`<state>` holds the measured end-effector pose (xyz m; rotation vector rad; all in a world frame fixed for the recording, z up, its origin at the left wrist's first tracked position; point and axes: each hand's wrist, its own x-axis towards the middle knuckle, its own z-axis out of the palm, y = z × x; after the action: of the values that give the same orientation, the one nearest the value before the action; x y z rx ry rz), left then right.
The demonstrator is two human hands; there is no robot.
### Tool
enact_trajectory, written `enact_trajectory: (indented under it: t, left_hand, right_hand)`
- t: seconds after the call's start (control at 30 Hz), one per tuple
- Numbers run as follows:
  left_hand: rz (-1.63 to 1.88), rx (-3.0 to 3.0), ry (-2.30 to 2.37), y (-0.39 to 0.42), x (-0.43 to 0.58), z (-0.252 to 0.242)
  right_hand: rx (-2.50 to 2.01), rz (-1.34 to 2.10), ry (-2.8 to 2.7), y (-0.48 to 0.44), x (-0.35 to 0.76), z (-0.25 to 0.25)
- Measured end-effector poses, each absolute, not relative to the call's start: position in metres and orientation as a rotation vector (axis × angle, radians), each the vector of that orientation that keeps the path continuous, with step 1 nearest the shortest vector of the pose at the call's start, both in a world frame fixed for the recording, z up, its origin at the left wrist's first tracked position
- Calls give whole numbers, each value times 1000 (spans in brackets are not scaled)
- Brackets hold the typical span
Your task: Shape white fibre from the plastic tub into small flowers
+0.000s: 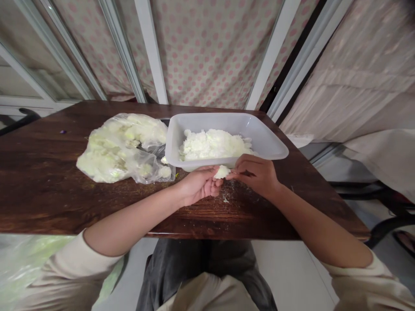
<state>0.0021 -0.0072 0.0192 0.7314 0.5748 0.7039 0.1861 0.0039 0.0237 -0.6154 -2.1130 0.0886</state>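
My left hand [198, 185] and my right hand [256, 172] meet over the dark wooden table [45, 181], just in front of a white plastic tray [269, 144]. Both hands are closed on one small white cauliflower piece [222, 172], which sits between their fingertips. The tray holds a heap of white cauliflower bits [212, 144]. To the left of the tray lies a clear plastic bag [121, 147] full of pale green-white cauliflower, its mouth turned toward the tray.
Small crumbs [226, 199] lie on the wood below my hands. The table's near edge runs just above my lap. A spotted curtain [210, 47] and white window frames stand behind the table. A dark chair frame [382, 216] is at the right.
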Motion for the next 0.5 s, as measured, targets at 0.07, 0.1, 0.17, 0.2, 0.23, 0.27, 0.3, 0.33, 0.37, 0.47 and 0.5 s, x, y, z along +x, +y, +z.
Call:
enact_trajectory:
  t: [0.07,0.1,0.17,0.2,0.23,0.27,0.3,0.33,0.37,0.47,0.5]
  left_hand:
    - [703,742,555,-7,2,19]
    - [703,744,549,-7,2,18]
    - [710,746,544,-7,2,18]
    - [713,748,546,-7,2,18]
    - [715,750,551,-7,2,18]
    - [716,751,560,-8,2,18]
    - [715,750,572,-8,2,18]
    - [714,748,586,-9,2,19]
    - [712,744,601,-9,2,19]
    - [697,741,618,-10,4,20]
    - [690,742,618,-10,4,20]
  right_hand:
    - [-734,233,-2058,5,186,27]
    - [-793,293,-2018,6,186,28]
    - [-877,393,-1926,7,187,30]
    - [-899,428,-1891,8,188,30]
    - [-908,448,-1872,8,189,29]
    - [-910,456,-1871,9,189,29]
    - [-910,453,-1888,9,190,29]
    - [-909,439,-1907,8,191,28]
    - [-903,419,-1925,7,191,28]
    - [-887,302,-1952,6,193,28]
    - [-894,233,-1950,7,194,29]
